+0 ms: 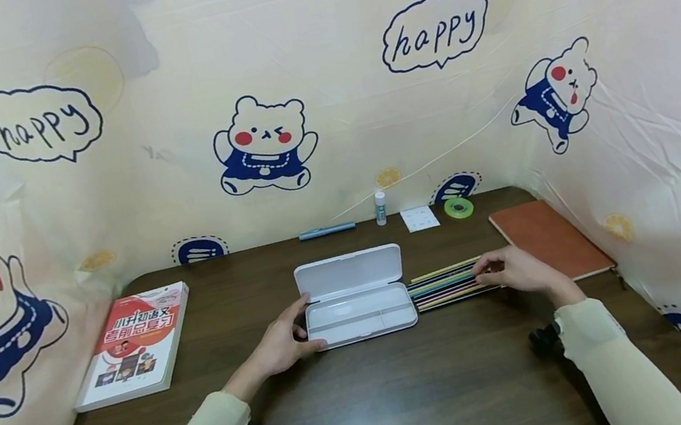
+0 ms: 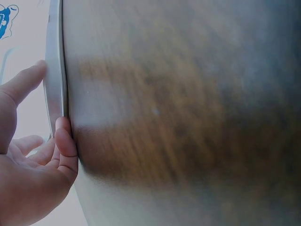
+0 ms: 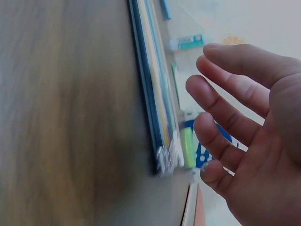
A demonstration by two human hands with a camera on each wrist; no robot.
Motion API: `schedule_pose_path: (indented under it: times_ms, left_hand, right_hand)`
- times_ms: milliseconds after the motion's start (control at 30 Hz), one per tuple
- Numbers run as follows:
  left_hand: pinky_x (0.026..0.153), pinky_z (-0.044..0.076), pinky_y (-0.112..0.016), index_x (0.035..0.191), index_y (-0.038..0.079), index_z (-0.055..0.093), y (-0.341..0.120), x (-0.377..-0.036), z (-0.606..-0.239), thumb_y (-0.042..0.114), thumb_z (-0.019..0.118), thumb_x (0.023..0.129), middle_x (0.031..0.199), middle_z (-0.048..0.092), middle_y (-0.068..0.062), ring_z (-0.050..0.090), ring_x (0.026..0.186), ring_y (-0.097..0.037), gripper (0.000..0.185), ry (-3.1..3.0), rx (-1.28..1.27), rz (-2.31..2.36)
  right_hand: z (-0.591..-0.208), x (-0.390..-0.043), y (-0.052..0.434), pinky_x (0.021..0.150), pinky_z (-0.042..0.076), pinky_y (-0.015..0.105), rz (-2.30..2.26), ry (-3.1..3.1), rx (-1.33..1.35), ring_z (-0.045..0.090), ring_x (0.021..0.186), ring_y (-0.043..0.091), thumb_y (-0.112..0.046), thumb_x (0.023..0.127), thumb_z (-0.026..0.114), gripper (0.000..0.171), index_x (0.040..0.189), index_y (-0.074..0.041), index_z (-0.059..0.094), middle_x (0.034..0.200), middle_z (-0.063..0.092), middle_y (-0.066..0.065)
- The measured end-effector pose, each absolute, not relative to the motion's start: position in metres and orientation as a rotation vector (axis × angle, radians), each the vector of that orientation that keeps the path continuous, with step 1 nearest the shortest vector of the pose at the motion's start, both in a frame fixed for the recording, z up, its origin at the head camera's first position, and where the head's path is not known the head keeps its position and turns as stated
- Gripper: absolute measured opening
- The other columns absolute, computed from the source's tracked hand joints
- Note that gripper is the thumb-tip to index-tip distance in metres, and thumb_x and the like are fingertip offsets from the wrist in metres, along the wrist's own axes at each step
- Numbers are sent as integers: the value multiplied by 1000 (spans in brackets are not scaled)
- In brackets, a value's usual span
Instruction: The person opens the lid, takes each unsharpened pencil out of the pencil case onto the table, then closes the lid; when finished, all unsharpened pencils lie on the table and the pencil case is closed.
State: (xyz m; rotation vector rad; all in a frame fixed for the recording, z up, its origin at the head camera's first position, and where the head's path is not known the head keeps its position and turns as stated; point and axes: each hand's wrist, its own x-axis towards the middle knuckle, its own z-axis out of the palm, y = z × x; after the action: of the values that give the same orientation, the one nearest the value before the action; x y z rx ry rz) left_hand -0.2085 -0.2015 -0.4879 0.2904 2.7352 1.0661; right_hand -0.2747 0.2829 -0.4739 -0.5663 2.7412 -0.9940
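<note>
An open white pencil case (image 1: 356,312) lies mid-table, its lid (image 1: 349,272) tipped back and its divided tray bare. At its left end my left hand (image 1: 284,338) grips the case, thumb at the front corner and a finger at the back. In the left wrist view, the thumb and little finger touch the case's side (image 2: 55,80). Several thin, multicoloured pencils (image 1: 443,287) lie side by side, right of the case. Over their right end hovers my right hand (image 1: 515,271), fingers loosely bent. The right wrist view shows this hand (image 3: 254,117) apart from the pencils (image 3: 153,70).
Left of the case lies a thick book (image 1: 138,344). A brown notebook (image 1: 550,240) lies at the right. Along the back edge are a blue pen (image 1: 326,231), a glue stick (image 1: 380,208), a white paper pad (image 1: 420,219) and a green tape roll (image 1: 459,207).
</note>
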Motion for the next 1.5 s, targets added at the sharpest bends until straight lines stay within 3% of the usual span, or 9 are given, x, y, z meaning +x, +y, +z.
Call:
schedule_pose_path:
  times_ms: [367, 667, 1067, 1500]
  left_hand:
    - [74, 45, -27, 158, 16, 28, -202, -208, -487, 31, 85, 80, 146, 53, -12, 56, 85, -11, 97, 2760, 309, 1057]
    - [74, 45, -26, 158, 16, 29, -202, -206, -488, 31, 85, 80, 146, 53, -12, 57, 85, -12, 98, 2758, 307, 1060]
    - [73, 45, -26, 158, 15, 30, -203, -206, -488, 32, 85, 80, 145, 54, -13, 57, 84, -12, 97, 2766, 331, 1064]
    - [74, 45, -27, 156, 17, 32, -203, -206, -491, 32, 86, 79, 142, 56, -11, 56, 82, -12, 95, 2775, 327, 1077]
  right_hand:
    - [-458, -282, 240, 83, 48, 33, -1036, 2716, -682, 58, 92, 17, -27, 97, 66, 23, 113, -12, 73, 100, 71, -1]
    - [-454, -288, 200, 81, 49, 34, -1124, 2671, -722, 60, 91, 17, -29, 97, 65, 34, 124, -8, 67, 102, 70, 2]
    - [-446, -291, 172, 81, 49, 35, -1161, 2622, -741, 62, 91, 18, -28, 98, 64, 53, 146, -12, 48, 104, 71, 2]
    - [-444, -287, 162, 80, 51, 35, -1202, 2626, -738, 61, 95, 19, -25, 101, 59, 38, 137, -14, 56, 114, 70, 6]
